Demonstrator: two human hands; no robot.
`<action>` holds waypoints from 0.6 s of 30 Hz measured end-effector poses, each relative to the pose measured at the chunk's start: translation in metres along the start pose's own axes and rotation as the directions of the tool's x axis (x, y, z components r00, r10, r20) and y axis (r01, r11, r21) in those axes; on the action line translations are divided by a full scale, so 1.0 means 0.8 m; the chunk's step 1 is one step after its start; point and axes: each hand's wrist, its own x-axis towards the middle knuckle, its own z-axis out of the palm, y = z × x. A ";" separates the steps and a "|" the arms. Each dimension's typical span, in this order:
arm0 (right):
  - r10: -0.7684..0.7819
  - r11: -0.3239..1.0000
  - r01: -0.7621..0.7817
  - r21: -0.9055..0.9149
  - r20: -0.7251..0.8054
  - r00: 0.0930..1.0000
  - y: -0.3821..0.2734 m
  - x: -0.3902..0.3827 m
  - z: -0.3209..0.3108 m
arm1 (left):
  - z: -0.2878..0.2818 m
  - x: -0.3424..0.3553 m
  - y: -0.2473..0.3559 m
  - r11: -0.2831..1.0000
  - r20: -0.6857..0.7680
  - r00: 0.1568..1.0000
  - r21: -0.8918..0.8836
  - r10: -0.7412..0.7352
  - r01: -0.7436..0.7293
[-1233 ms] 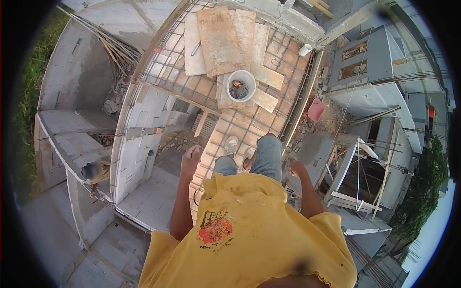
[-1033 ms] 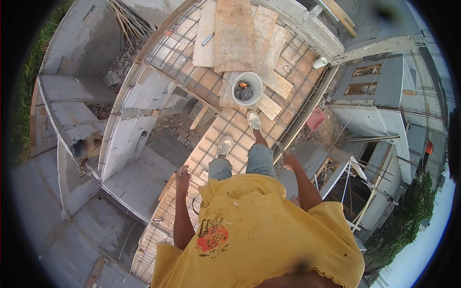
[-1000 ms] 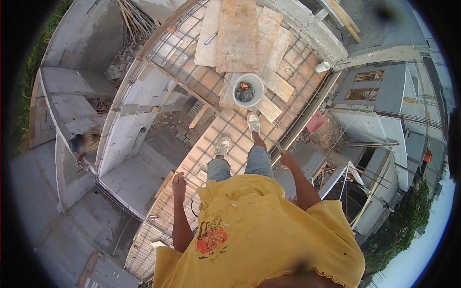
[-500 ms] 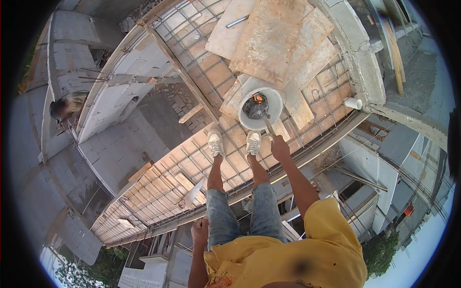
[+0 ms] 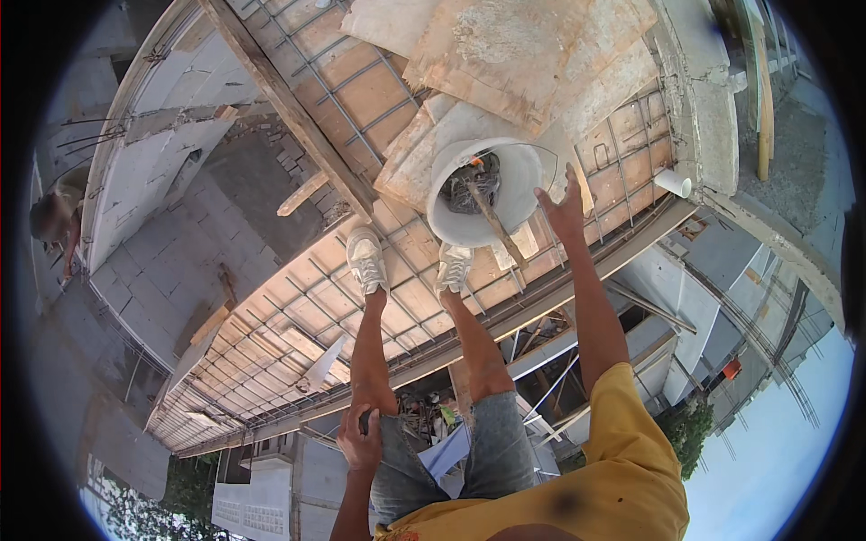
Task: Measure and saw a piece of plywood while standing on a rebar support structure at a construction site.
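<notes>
A white bucket [image 5: 523, 191] stands by my right shoe on the boards, holding a dark tangle that looks like wire [image 5: 471, 187] and something small and orange. A wooden tool handle [image 5: 492, 219] leans out over its near rim; the tool's head is hidden in the bucket. Beside the bucket's right side, my right hand [image 5: 566, 209] is open with fingers spread, close to the thin wire bail [image 5: 552, 167]. Whether it touches the bail I cannot tell. My left hand [image 5: 361, 442] rests by my left knee, fingers loosely bent and apart, with nothing visible in it.
A rebar grid [image 5: 298, 311] covers the plywood formwork underfoot. Loose plywood sheets [image 5: 514, 54] lie beyond the bucket. A timber beam [image 5: 289, 108] edges a drop on the left. A white pipe stub [image 5: 672, 183] sticks up at right. Another person [image 5: 61, 212] is at far left.
My right hand has let go of the wooden handle, which now leans on the bucket's rim, and has moved right of the bucket. My left hand has loosened from a fist near the knee.
</notes>
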 end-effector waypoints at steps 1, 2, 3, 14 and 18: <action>0.029 1.000 -0.029 -0.006 0.026 0.999 -0.005 0.024 0.009 | -0.001 0.001 -0.003 1.000 -0.025 1.000 -0.003 0.004 -0.004; 0.080 0.991 -0.086 0.103 0.063 0.995 -0.010 0.043 0.007 | -0.002 0.001 -0.003 1.000 0.004 1.000 0.014 -0.011 0.011; 0.204 0.953 -0.228 0.198 0.134 0.970 -0.019 0.055 0.002 | -0.003 0.003 -0.002 0.999 0.020 0.999 0.035 -0.037 0.037; 0.306 0.833 -0.334 0.442 0.135 0.942 -0.080 -0.092 -0.136 | -0.014 0.023 0.011 0.999 0.001 1.000 0.048 -0.019 0.019; 0.443 0.777 -0.356 0.519 -0.049 0.895 -0.043 -0.083 -0.161 | -0.015 0.026 0.011 0.999 0.017 0.999 0.029 -0.044 0.044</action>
